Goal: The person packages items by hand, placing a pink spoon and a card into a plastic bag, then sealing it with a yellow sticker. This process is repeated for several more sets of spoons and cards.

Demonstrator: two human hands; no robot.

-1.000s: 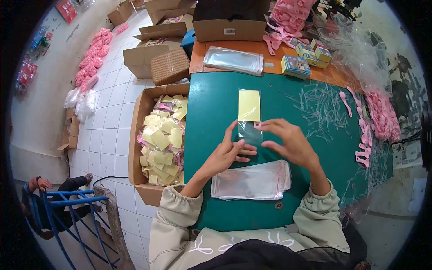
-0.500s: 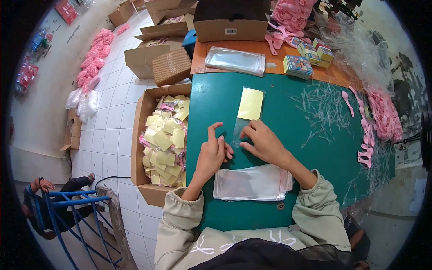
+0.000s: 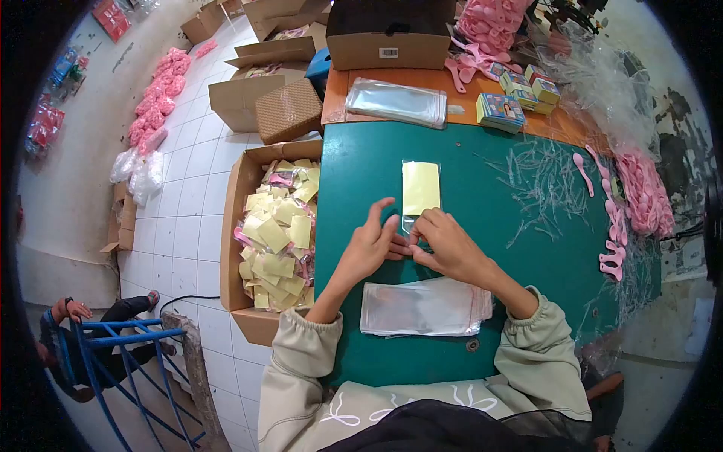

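A clear plastic bag with a yellow card inside (image 3: 420,188) lies flat on the green table (image 3: 482,203), straight in front of me. My left hand (image 3: 371,245) and my right hand (image 3: 444,241) meet at the bag's near end, and the fingertips of both pinch its open edge. Closer to me, below my wrists, lies a stack of empty clear bags (image 3: 424,307).
An open cardboard box of bagged yellow cards (image 3: 275,233) stands on the floor at the table's left. Clear plastic strips (image 3: 538,184) litter the right side, with pink spoons (image 3: 614,226) beyond. Another pile of clear bags (image 3: 395,102), small colourful boxes (image 3: 501,109) and a brown carton (image 3: 388,34) sit at the back.
The bag has been straightened from a tilt to upright. Both hands have closed together onto its near end; a second ago they hovered apart over it.
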